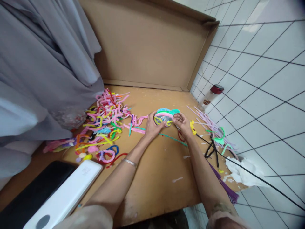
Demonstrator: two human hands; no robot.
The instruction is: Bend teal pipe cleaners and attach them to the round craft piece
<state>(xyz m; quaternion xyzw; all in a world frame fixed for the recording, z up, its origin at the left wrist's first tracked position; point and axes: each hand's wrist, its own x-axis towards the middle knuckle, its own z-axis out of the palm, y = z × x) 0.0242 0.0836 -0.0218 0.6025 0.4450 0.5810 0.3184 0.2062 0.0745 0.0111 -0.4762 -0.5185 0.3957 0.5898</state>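
Taking the round piece in the hands as the clock's centre, a huge brown cardboard panel with folded edges point(147, 44) stands at twelve, at the back of the brown tabletop point(152, 178). A tangled heap of multicoloured fuzzy stems point(111, 109) lies at nine, and beyond it a clear plastic bag point(69, 118) holds small pale and reddish bits. At two, a clear bottle with a dark red lid point(209, 98) leans by the tiles; its contents cannot be made out. Both bare hands are over the tabletop, about equally near the piece: the left hand point(152, 125) grips its nine o'clock side, thumb across the near face, while the right hand point(182, 123) has its fingertips bunched narrowly at the three o'clock edge; whether they pinch a stem is too small to tell. Between them sits the see-through round piece banded with pink, blue, green and yellow fuzz point(162, 119), its longer axis running roughly nine to three. Its green fuzzy end point(175, 111) juts toward two, just above the right fingertips. Smallest, a yellow tool on a black cable point(193, 128) lies beside the right wrist, near four
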